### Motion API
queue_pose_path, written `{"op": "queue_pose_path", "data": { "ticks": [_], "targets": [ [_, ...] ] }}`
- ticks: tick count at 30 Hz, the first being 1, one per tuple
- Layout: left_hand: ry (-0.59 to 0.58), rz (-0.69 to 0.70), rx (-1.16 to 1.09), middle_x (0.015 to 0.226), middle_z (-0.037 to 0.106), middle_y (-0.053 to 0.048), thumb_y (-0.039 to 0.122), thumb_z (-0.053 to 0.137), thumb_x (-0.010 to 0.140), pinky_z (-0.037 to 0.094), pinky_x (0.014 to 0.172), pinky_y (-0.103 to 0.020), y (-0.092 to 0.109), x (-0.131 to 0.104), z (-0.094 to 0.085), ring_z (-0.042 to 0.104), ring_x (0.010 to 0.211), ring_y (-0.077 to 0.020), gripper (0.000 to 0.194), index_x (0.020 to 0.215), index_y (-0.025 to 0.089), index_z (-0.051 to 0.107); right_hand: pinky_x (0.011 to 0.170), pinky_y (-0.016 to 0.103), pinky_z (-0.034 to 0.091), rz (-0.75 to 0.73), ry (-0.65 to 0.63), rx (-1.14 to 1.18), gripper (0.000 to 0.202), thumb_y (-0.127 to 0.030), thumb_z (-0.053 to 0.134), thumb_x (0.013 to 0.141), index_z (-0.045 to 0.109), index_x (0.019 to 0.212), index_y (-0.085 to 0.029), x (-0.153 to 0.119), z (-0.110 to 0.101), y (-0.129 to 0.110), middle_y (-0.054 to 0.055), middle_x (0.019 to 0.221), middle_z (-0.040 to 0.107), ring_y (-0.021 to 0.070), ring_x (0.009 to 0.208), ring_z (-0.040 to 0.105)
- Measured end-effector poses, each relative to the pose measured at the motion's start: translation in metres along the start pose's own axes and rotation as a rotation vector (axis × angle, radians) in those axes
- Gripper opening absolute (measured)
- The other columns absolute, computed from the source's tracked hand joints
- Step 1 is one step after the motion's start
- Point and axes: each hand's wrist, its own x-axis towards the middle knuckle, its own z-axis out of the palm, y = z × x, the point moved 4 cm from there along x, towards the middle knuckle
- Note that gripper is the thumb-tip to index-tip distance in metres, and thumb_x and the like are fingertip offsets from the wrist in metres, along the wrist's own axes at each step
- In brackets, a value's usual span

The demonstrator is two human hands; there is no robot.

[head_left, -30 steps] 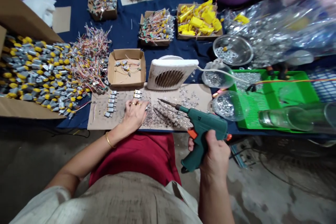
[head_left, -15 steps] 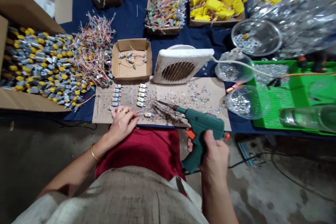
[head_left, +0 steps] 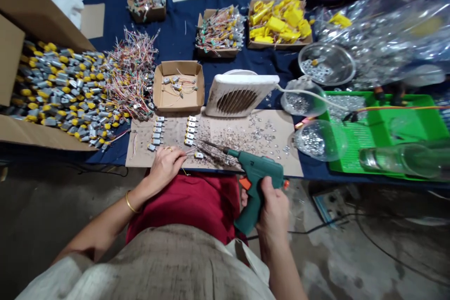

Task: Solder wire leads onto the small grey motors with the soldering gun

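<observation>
My right hand (head_left: 272,206) is wrapped round the handle of a green soldering gun (head_left: 262,171), whose dark tip points left over the cardboard sheet (head_left: 286,159). At the sheet's front edge, my left hand (head_left: 167,166) pinches thin wires. Just right of its fingertips lies a small motor (head_left: 198,155). Behind the hands, several small silver motors stand in two columns, a left one (head_left: 157,136) and a right one (head_left: 190,130). Dark specks and small metal bits are scattered on the sheet.
A white vent fan (head_left: 242,96) leans behind the sheet, beside an open carton (head_left: 158,86) with a few wired motors. A large box of motors (head_left: 70,93) is at left. On the right are plastic bowls (head_left: 316,140), a steel bowl (head_left: 346,65) and a green tray (head_left: 378,150).
The soldering gun and my right hand have moved left, bringing the tip nearer the single motor. My left fingers have drawn together on the wires. The view has shifted slightly.
</observation>
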Motion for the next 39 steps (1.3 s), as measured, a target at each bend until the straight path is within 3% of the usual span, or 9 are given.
{"op": "queue_pose_path", "data": {
  "ticks": [4, 11, 17, 20, 24, 28, 32, 34, 39],
  "targets": [
    [-0.005, -0.004, -0.030, 0.091, 0.070, -0.006, 0.031, 0.050, 0.095, 0.037, 0.083, -0.034, -0.001, -0.002, 0.003, 0.060, 0.087, -0.0200, 0.021, 0.098, 0.021, 0.069, 0.035, 0.022, 0.043, 0.005, -0.053, 0.031, 0.053, -0.066, 0.071, 0.069, 0.068, 0.075, -0.013, 0.002, 0.014, 0.005, 0.003, 0.049, 0.062, 0.0120, 0.036, 0.052],
    [-0.063, 0.165, 0.040, 0.097, 0.070, -0.012, 0.023, 0.042, 0.097, 0.039, 0.087, -0.040, -0.010, -0.010, -0.003, 0.057, 0.087, -0.0213, 0.028, 0.103, 0.021, 0.070, 0.033, 0.021, 0.042, 0.021, -0.053, 0.023, 0.053, -0.067, 0.071, 0.069, 0.064, 0.072, -0.015, 0.000, 0.016, 0.009, 0.002, 0.048, 0.061, 0.0123, 0.035, 0.052],
    [-0.151, 0.203, -0.142, 0.109, 0.070, -0.011, 0.029, 0.046, 0.095, 0.036, 0.093, -0.042, -0.019, -0.011, -0.001, 0.058, 0.095, -0.0226, 0.026, 0.105, 0.026, 0.070, 0.035, 0.020, 0.045, 0.063, -0.049, 0.099, 0.057, -0.068, 0.070, 0.068, 0.064, 0.084, -0.014, 0.000, 0.018, 0.010, 0.002, 0.053, 0.064, 0.0113, 0.037, 0.054],
    [-0.195, 0.211, -0.260, 0.108, 0.069, -0.011, 0.031, 0.050, 0.093, 0.032, 0.097, -0.043, -0.016, -0.012, 0.002, 0.058, 0.095, -0.0230, 0.024, 0.105, 0.028, 0.071, 0.035, 0.021, 0.045, 0.086, -0.068, 0.102, 0.057, -0.069, 0.069, 0.069, 0.065, 0.085, -0.014, -0.001, 0.011, 0.010, 0.002, 0.054, 0.064, 0.0117, 0.038, 0.054],
    [-0.228, 0.223, -0.253, 0.101, 0.070, -0.011, 0.027, 0.048, 0.093, 0.029, 0.098, -0.045, -0.013, -0.016, 0.010, 0.058, 0.091, -0.0227, 0.027, 0.108, 0.028, 0.071, 0.033, 0.021, 0.042, 0.039, -0.052, 0.087, 0.052, -0.066, 0.070, 0.070, 0.066, 0.079, -0.015, -0.004, -0.008, 0.010, 0.002, 0.051, 0.063, 0.0118, 0.037, 0.052],
    [-0.242, 0.206, -0.298, 0.109, 0.070, -0.011, 0.023, 0.049, 0.092, 0.024, 0.102, -0.046, -0.010, -0.017, 0.016, 0.058, 0.096, -0.0235, 0.027, 0.106, 0.030, 0.071, 0.032, 0.021, 0.041, 0.017, -0.023, 0.083, 0.052, -0.065, 0.073, 0.068, 0.066, 0.079, -0.015, -0.006, -0.023, 0.014, 0.003, 0.057, 0.066, 0.0116, 0.038, 0.053],
    [-0.327, 0.249, -0.377, 0.110, 0.071, -0.008, 0.023, 0.052, 0.090, 0.021, 0.104, -0.043, -0.004, -0.011, 0.015, 0.058, 0.098, -0.0228, 0.022, 0.098, 0.030, 0.072, 0.032, 0.023, 0.041, 0.026, -0.041, 0.065, 0.052, -0.065, 0.072, 0.070, 0.068, 0.083, -0.015, -0.006, -0.029, 0.019, 0.005, 0.061, 0.069, 0.0128, 0.038, 0.053],
    [-0.291, 0.257, -0.327, 0.103, 0.072, -0.008, 0.023, 0.053, 0.090, 0.022, 0.102, -0.043, 0.000, -0.008, 0.013, 0.058, 0.094, -0.0224, 0.020, 0.096, 0.028, 0.072, 0.032, 0.024, 0.039, 0.042, -0.045, 0.035, 0.052, -0.065, 0.071, 0.070, 0.069, 0.082, -0.015, -0.007, -0.031, 0.021, 0.005, 0.059, 0.068, 0.0134, 0.037, 0.051],
    [-0.002, 0.133, -0.047, 0.092, 0.073, -0.004, 0.026, 0.053, 0.093, 0.023, 0.097, -0.044, 0.008, -0.010, 0.012, 0.058, 0.093, -0.0207, 0.018, 0.093, 0.024, 0.070, 0.032, 0.025, 0.036, 0.104, -0.034, -0.048, 0.054, -0.069, 0.068, 0.069, 0.067, 0.070, -0.016, -0.013, -0.034, 0.023, 0.004, 0.047, 0.061, 0.0136, 0.034, 0.049]
  ]
}}
